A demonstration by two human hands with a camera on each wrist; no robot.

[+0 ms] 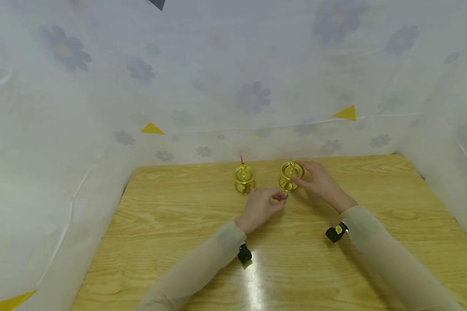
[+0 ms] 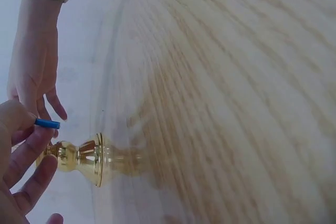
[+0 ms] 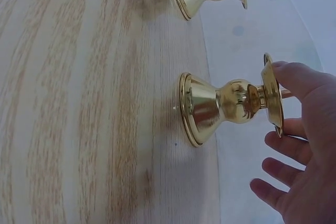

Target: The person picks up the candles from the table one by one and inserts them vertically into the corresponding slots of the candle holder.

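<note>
The blue candle (image 2: 48,124), thin and short, is pinched in the left hand (image 1: 261,206) just in front of the right gold candlestick (image 1: 290,176) at the far middle of the desk (image 1: 179,242). The right hand (image 1: 318,181) steadies that holder's rim, thumb on the dish, other fingers relaxed. Seating the candle seems the step in hand; it calls for aligning the tip upright over the socket. The left candlestick (image 1: 244,179) carries a red candle (image 1: 241,160).

Glossy brass-coloured metal holders (image 3: 220,103) (mirror-smooth); grained wood table (image 1: 179,242).
</note>
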